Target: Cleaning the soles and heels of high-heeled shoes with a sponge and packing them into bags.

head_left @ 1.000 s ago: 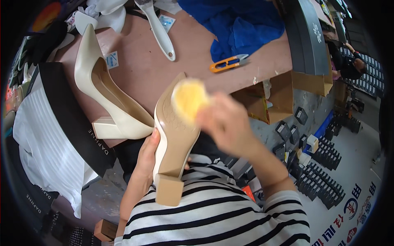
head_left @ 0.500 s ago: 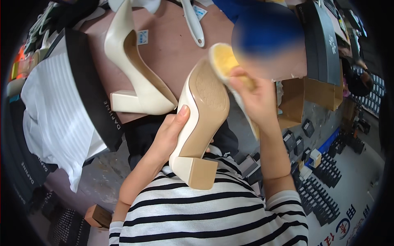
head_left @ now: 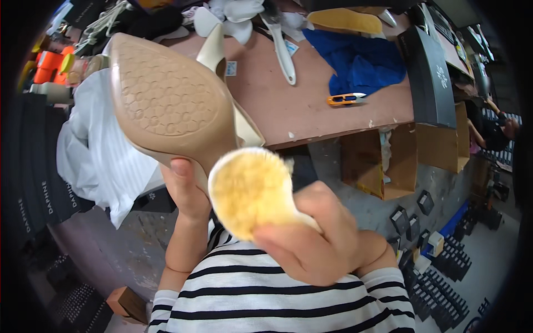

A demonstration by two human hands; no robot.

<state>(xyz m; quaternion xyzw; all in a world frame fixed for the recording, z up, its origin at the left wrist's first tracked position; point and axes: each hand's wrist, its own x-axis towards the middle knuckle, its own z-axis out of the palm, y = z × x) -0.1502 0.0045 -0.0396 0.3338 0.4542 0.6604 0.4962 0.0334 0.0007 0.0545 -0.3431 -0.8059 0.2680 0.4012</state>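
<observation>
In my left hand (head_left: 186, 186) is a cream block-heeled pump (head_left: 166, 89), lifted close with its tan patterned sole facing me; the thumb presses against its narrow waist. The heel is out of sight behind my hands. My right hand (head_left: 316, 238) pinches an insole (head_left: 252, 191) with a rounded, white-rimmed end and a fuzzy yellow face. That end overlaps the shoe's waist in view; whether the two touch, I cannot tell. A second cream pump (head_left: 248, 125) stands on the table behind the held one, mostly hidden.
On the pinkish table (head_left: 311, 125) lie a blue cloth (head_left: 361, 61), orange thread snips (head_left: 347, 99), a white-handled brush (head_left: 282, 50) and a yellowish sole-shaped piece (head_left: 344, 21). A dark shoebox (head_left: 427, 77) stands right. White wrapping (head_left: 100, 139) is at left, cardboard boxes (head_left: 400, 166) below the table.
The held pump has swung up and left, its sole nearer my view. My right hand has brought the insole down and inward beside it. The blue cloth and snips now show plainly.
</observation>
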